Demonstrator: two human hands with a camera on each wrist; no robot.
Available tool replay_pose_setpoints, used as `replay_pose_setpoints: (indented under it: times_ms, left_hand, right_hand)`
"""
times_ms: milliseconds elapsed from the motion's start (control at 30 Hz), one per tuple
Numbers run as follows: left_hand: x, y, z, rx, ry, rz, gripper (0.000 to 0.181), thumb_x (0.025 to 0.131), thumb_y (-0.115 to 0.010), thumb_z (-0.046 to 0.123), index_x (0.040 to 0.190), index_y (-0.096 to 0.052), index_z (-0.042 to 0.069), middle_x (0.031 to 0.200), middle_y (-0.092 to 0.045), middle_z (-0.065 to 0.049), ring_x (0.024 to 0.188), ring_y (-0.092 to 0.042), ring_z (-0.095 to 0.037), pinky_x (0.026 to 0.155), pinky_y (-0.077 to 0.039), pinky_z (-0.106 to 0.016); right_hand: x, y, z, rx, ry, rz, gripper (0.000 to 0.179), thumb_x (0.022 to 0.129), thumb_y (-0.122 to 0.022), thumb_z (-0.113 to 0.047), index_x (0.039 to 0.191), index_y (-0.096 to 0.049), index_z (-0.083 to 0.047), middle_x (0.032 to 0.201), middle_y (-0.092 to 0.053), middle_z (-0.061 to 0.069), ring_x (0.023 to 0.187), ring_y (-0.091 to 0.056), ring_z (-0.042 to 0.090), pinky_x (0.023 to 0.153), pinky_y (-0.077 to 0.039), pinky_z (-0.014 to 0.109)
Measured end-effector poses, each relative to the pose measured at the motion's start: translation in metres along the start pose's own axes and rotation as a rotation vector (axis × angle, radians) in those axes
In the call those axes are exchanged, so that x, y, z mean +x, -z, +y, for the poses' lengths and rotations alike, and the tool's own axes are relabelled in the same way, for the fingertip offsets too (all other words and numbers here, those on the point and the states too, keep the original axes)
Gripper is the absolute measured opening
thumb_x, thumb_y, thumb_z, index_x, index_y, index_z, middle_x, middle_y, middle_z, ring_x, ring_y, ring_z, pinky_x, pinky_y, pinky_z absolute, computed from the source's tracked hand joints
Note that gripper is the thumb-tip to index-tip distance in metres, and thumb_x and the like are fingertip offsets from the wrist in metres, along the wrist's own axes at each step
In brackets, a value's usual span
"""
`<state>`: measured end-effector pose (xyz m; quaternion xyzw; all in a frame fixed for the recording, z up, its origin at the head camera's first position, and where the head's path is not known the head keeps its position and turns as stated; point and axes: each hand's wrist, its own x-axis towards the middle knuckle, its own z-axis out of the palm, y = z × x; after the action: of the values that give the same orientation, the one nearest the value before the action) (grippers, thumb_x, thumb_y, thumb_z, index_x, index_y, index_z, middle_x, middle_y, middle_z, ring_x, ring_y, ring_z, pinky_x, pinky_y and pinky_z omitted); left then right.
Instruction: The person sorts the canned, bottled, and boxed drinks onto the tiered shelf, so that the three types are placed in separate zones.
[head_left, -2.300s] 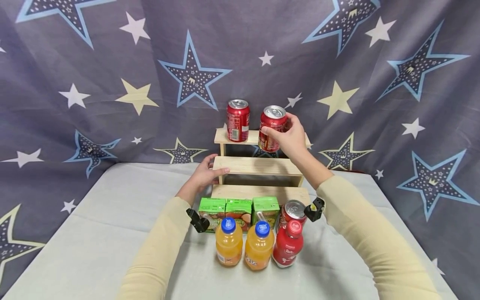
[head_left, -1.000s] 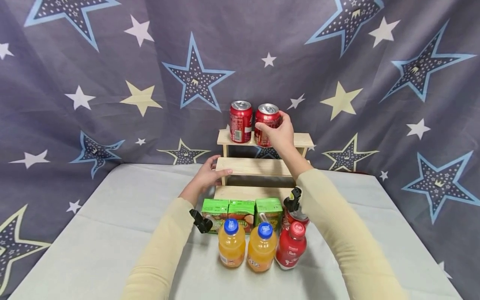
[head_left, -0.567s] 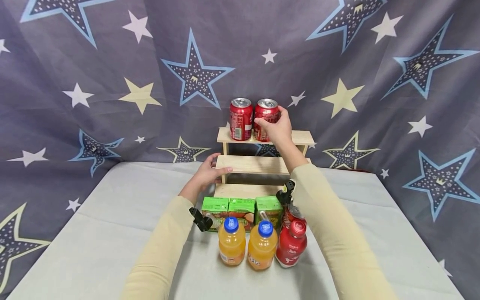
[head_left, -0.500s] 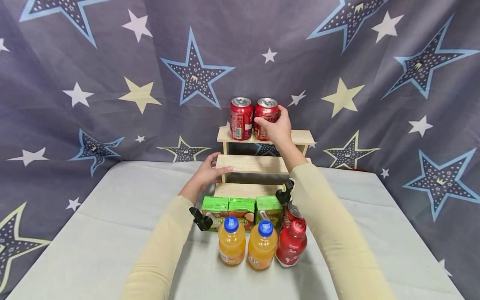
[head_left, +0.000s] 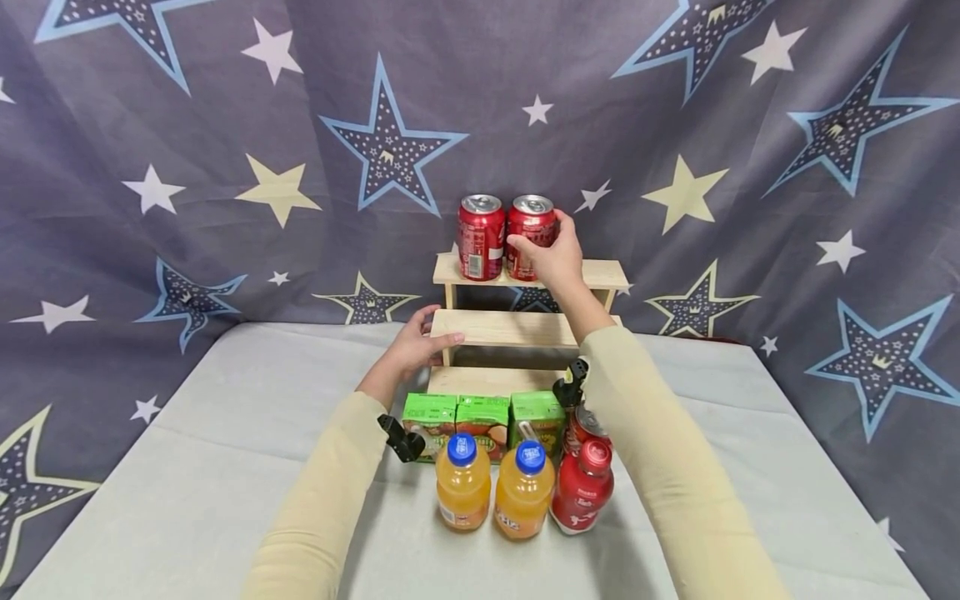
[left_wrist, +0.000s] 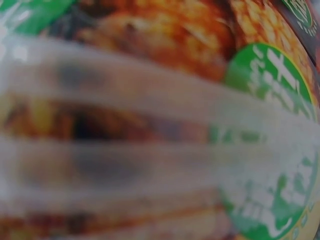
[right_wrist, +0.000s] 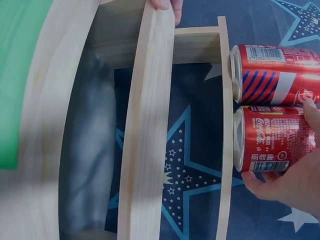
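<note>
A three-step wooden shelf (head_left: 517, 327) stands at the back of the table. My right hand (head_left: 562, 260) holds a red cola can (head_left: 531, 223), thumb on the near side and fingers behind. This can stands upright on the top step, just right of another red cola can (head_left: 480, 237). In the right wrist view, the held can's base (right_wrist: 239, 140) meets the top board. My left hand (head_left: 411, 346) grips the left end of the middle step, thumb on top. A blurred drink carton (left_wrist: 175, 30) fills the left wrist view; the hand is outside it.
Green-topped juice cartons (head_left: 483, 417) stand in front of the bottom step, with a third cola can (head_left: 585, 429) at their right, partly hidden. Nearer stand two orange juice bottles (head_left: 462, 492) and a red bottle (head_left: 582, 492). A star-patterned curtain (head_left: 225, 242) hangs behind.
My right hand has brought its can leftward and down onto the top step beside the other can. Over the last half second hardly anything has moved. My left hand has kept its grip.
</note>
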<state>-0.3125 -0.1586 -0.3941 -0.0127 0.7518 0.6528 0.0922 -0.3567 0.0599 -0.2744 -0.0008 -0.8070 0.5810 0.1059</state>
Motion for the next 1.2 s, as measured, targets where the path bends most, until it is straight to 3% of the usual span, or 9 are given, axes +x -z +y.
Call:
replay_pose_setpoints:
  times_ms: [167, 633, 833, 1100, 1200]
  left_hand:
    - [0.001, 0.000, 0.002, -0.022, 0.044, -0.009, 0.086, 0.086, -0.068, 0.015, 0.150, -0.012, 0.017, 0.146, -0.030, -0.021, 0.123, -0.047, -0.040, 0.096, -0.044, -0.056]
    - [0.000, 0.000, 0.003, -0.015, 0.037, 0.002, 0.085, 0.085, -0.069, 0.017, 0.149, -0.014, 0.018, 0.144, -0.032, -0.019, 0.121, -0.049, -0.038, 0.095, -0.046, -0.055]
    - [0.000, 0.000, 0.001, -0.015, 0.045, 0.001, 0.084, 0.085, -0.070, 0.018, 0.149, -0.015, 0.019, 0.145, -0.031, -0.018, 0.122, -0.048, -0.038, 0.095, -0.045, -0.055]
    - [-0.001, 0.000, 0.002, -0.005, 0.045, -0.007, 0.085, 0.085, -0.069, 0.018, 0.150, -0.013, 0.019, 0.145, -0.031, -0.018, 0.123, -0.048, -0.038, 0.095, -0.045, -0.055]
    - [0.000, 0.000, 0.003, -0.007, 0.043, -0.008, 0.085, 0.085, -0.069, 0.018, 0.150, -0.013, 0.019, 0.146, -0.030, -0.019, 0.123, -0.047, -0.039, 0.095, -0.045, -0.056]
  right_hand:
    - [-0.001, 0.001, 0.000, -0.027, 0.012, -0.007, 0.084, 0.080, -0.073, -0.036, 0.145, -0.024, -0.013, 0.144, -0.040, 0.009, 0.132, -0.040, 0.021, 0.110, -0.036, 0.037]
    - [-0.008, 0.018, -0.004, -0.081, 0.013, -0.068, 0.092, 0.078, -0.073, -0.039, 0.147, -0.019, -0.014, 0.147, -0.035, 0.013, 0.136, -0.035, 0.025, 0.110, -0.035, 0.041]
    - [-0.012, 0.025, -0.003, -0.117, 0.009, -0.090, 0.091, 0.078, -0.074, -0.037, 0.148, -0.019, -0.019, 0.142, -0.038, 0.017, 0.130, -0.038, 0.028, 0.103, -0.040, 0.045]
    - [-0.019, 0.036, 0.004, -0.160, 0.038, -0.081, 0.082, 0.078, -0.074, -0.037, 0.143, -0.028, -0.017, 0.137, -0.040, 0.019, 0.117, -0.045, 0.031, 0.095, -0.044, 0.046]
    - [-0.021, 0.042, 0.006, -0.155, 0.040, -0.068, 0.079, 0.077, -0.074, -0.036, 0.141, -0.031, -0.016, 0.136, -0.041, 0.019, 0.119, -0.044, 0.032, 0.097, -0.043, 0.046]
